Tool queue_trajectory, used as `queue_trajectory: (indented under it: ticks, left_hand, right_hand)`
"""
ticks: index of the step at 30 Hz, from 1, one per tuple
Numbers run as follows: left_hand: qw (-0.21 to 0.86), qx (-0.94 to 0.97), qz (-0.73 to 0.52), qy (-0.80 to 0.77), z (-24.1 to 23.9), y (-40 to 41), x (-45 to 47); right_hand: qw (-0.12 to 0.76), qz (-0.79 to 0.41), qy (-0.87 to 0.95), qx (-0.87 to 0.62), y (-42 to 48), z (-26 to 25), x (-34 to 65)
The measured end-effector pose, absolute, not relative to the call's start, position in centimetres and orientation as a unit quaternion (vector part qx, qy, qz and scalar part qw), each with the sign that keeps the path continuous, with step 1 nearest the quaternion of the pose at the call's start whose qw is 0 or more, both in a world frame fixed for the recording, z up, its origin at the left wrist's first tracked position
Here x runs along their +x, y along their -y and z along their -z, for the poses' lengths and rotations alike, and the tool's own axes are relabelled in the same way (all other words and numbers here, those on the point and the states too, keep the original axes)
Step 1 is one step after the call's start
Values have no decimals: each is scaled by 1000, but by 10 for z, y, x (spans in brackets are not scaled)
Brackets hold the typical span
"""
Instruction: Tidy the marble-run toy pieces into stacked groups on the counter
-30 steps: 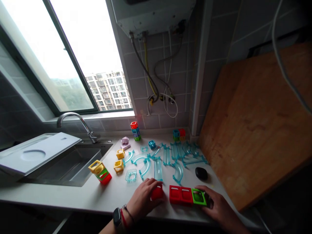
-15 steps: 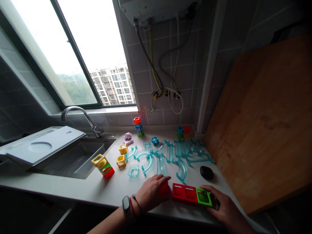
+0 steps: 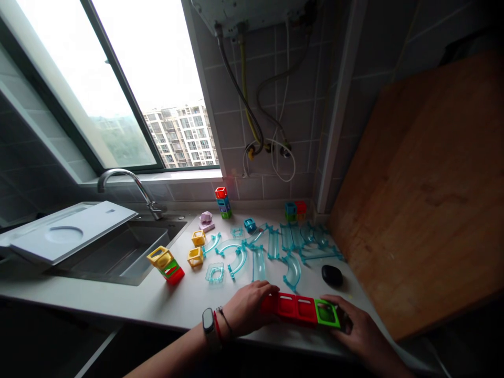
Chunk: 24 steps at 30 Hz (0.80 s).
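Note:
My left hand is closed round a red cube block, mostly hidden by the fingers. That block meets the left end of a row of hollow cube blocks: two red blocks and a green block. The row lies along the counter's front edge. At its right end my right hand grips the green block, with thumb and fingers around its outer side. Beyond the hands lie several clear blue track pieces, straight and curved. A black mouse-like object rests near the right hand.
On the left, a leaning yellow, green and red block stack stands near the sink. Two yellow blocks sit beside the tracks. Block stacks stand by the wall. A wooden board rises on the right.
My left hand has moved right with its red block, closing the gap to the row. My right hand stays on the green block.

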<state>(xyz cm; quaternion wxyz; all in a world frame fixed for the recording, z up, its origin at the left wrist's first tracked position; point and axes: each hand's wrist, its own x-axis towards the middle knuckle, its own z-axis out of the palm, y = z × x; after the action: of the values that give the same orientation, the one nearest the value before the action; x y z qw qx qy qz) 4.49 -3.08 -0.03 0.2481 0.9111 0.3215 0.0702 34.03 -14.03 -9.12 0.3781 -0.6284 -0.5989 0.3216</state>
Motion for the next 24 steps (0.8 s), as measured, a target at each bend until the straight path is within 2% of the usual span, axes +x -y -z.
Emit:
queue_trajectory:
  ticks: [13,24]
  left_hand:
    - [235,911,-72,-332,-2,35,50]
    - [185,954,-115,-207,2,44,109]
  right_hand:
    - [384,-322,597,-626,142,88,340]
    - [386,-316,610,-616,142,89,342]
